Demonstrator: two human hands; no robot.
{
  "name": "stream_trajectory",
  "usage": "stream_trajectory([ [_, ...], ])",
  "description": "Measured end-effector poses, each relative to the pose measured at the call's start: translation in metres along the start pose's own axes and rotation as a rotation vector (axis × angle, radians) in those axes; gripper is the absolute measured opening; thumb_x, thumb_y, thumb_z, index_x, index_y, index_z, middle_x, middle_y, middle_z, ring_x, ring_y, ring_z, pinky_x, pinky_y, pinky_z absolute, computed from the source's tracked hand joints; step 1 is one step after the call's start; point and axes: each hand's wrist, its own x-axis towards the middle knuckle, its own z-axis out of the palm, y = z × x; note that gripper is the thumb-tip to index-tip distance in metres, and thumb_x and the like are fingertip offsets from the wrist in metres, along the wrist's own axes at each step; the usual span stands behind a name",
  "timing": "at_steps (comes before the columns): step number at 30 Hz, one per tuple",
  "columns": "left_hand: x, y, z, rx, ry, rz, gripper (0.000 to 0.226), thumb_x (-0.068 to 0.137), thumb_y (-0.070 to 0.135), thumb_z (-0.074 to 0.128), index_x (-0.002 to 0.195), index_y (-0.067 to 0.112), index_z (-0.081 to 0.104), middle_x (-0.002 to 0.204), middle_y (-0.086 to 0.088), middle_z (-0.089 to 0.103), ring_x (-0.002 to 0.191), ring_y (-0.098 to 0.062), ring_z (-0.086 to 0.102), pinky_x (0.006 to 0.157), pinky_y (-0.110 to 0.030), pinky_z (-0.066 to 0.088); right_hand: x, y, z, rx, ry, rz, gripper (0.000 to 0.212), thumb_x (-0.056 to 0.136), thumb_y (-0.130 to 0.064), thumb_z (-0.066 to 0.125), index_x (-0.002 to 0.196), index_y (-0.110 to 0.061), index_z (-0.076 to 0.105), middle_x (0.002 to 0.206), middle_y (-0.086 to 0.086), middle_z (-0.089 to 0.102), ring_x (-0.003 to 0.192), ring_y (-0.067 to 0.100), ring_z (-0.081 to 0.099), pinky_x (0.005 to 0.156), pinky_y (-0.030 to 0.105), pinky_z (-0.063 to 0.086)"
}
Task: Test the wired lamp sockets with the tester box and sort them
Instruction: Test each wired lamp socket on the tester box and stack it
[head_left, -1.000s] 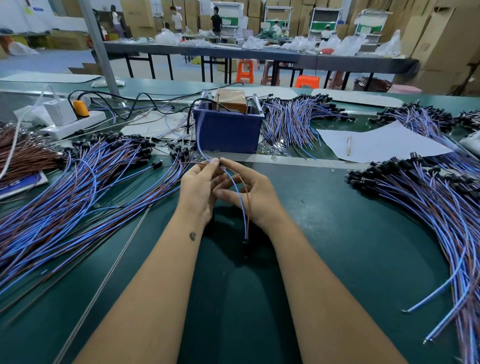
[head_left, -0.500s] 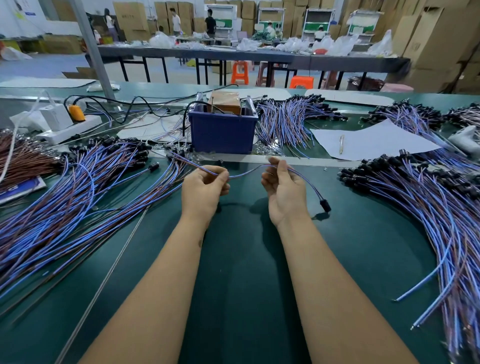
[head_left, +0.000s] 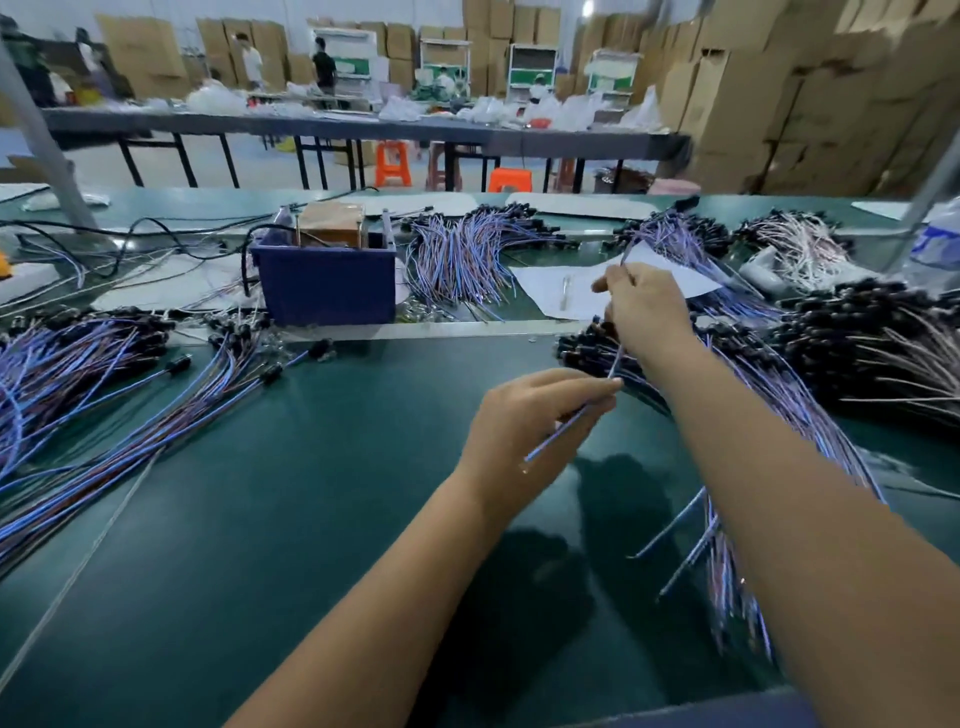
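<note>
My left hand (head_left: 524, 426) pinches the lower stretch of a blue-and-brown wired socket lead (head_left: 561, 426) above the green table. My right hand (head_left: 647, 312) pinches the same lead higher up, over the right pile of wired sockets (head_left: 810, 415). The lead's socket end is blurred near my right fingertips. The blue tester box (head_left: 327, 283) stands at centre left, apart from both hands. A large left pile of wired sockets (head_left: 104, 405) fans out across the table's left side.
More wired bundles (head_left: 467, 254) lie behind the box, and a black-socket heap (head_left: 893, 343) sits at far right. A white paper sheet (head_left: 561, 291) with a pen lies under my right hand. Black cables and a power strip are at the back left.
Both hands swung from in front of the tester box to the right, carrying the lead over the right pile. The camera turned right too. My right hand rose above my left.
</note>
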Motion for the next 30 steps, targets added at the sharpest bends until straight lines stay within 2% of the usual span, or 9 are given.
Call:
stream_trajectory([
  [3, 0.004, 0.013, 0.035, -0.008, -0.215, -0.033, 0.045, 0.081, -0.012, 0.058, 0.118, 0.01, 0.07, 0.109, -0.009, 0.072, 0.095, -0.025, 0.069, 0.079, -0.038, 0.055, 0.008, 0.028, -0.038, -0.338, -0.055, 0.063, 0.035, 0.099, -0.025, 0.047, 0.069, -0.008, 0.055, 0.067, 0.01, 0.055, 0.072, 0.03, 0.051, 0.058, 0.033, 0.036],
  [5, 0.001, 0.014, 0.052, 0.064, -0.437, -0.125, 0.059, 0.083, -0.012, 0.052, 0.133, 0.017, 0.06, 0.12, -0.01, 0.068, 0.109, -0.029, 0.063, 0.09, -0.04, 0.05, 0.008, 0.052, -0.058, -0.531, -0.084, 0.159, 0.032, 0.097, -0.023, 0.049, 0.083, 0.002, 0.063, 0.087, 0.02, 0.064, 0.084, 0.037, 0.059, 0.07, 0.037, 0.046],
  [8, -0.007, 0.006, 0.057, 0.068, -0.55, -0.184, 0.049, 0.086, -0.009, 0.052, 0.13, 0.011, 0.062, 0.119, -0.012, 0.068, 0.112, -0.031, 0.059, 0.096, -0.037, 0.045, -0.003, 0.078, -0.072, -0.675, -0.116, 0.272, 0.031, 0.096, -0.023, 0.05, 0.093, 0.005, 0.065, 0.103, 0.025, 0.065, 0.093, 0.039, 0.061, 0.078, 0.037, 0.048],
  [10, -0.006, 0.001, 0.05, 0.064, -0.481, -0.23, 0.036, 0.087, -0.006, 0.054, 0.116, 0.008, 0.071, 0.111, -0.011, 0.071, 0.107, -0.03, 0.061, 0.094, -0.034, 0.045, -0.011, 0.081, -0.069, -0.747, -0.105, 0.296, 0.029, 0.095, -0.026, 0.049, 0.091, -0.001, 0.063, 0.101, 0.024, 0.064, 0.095, 0.038, 0.06, 0.075, 0.037, 0.045],
  [13, 0.001, -0.01, 0.028, 0.118, -0.301, -0.371, 0.027, 0.088, 0.002, 0.057, 0.105, 0.014, 0.075, 0.104, -0.001, 0.074, 0.103, -0.02, 0.064, 0.095, -0.03, 0.047, -0.015, 0.064, -0.051, -0.91, 0.038, 0.221, 0.037, 0.093, -0.029, 0.048, 0.121, -0.007, 0.057, 0.131, 0.025, 0.048, 0.121, 0.04, 0.045, 0.098, 0.043, 0.039],
  [17, 0.007, -0.036, -0.023, 0.198, -0.033, -0.576, 0.026, 0.091, 0.01, 0.054, 0.103, 0.02, 0.075, 0.1, 0.005, 0.074, 0.096, -0.013, 0.065, 0.09, -0.03, 0.05, -0.022, 0.011, 0.007, -0.712, 0.083, 0.002, 0.038, 0.092, -0.025, 0.048, 0.127, -0.011, 0.053, 0.131, 0.019, 0.045, 0.121, 0.036, 0.038, 0.101, 0.043, 0.032],
  [21, 0.008, -0.067, -0.09, 0.398, 0.12, -0.667, 0.028, 0.091, 0.011, 0.051, 0.106, 0.02, 0.073, 0.103, 0.003, 0.072, 0.097, -0.017, 0.063, 0.081, -0.026, 0.047, -0.043, -0.038, 0.095, -0.475, -0.049, -0.122, 0.034, 0.093, -0.026, 0.048, 0.125, -0.015, 0.053, 0.128, 0.014, 0.047, 0.118, 0.032, 0.041, 0.098, 0.041, 0.034],
  [24, 0.001, -0.089, -0.14, 0.633, 0.224, -0.702, 0.033, 0.085, 0.006, 0.049, 0.106, 0.018, 0.072, 0.108, -0.006, 0.071, 0.107, -0.03, 0.058, 0.09, -0.037, 0.047, -0.065, -0.062, 0.162, -0.265, -0.236, -0.081, 0.035, 0.094, -0.025, 0.049, 0.128, -0.016, 0.053, 0.135, 0.014, 0.044, 0.124, 0.034, 0.04, 0.102, 0.039, 0.033],
  [30, -0.027, -0.119, -0.179, 1.004, 0.113, -1.071, 0.045, 0.085, 0.015, 0.052, 0.13, 0.019, 0.058, 0.127, -0.016, 0.058, 0.12, -0.038, 0.044, 0.095, -0.04, 0.039, -0.095, -0.053, 0.218, -0.316, -0.31, -0.121, 0.034, 0.095, -0.027, 0.048, 0.128, -0.021, 0.055, 0.13, 0.009, 0.051, 0.12, 0.029, 0.039, 0.098, 0.038, 0.029],
])
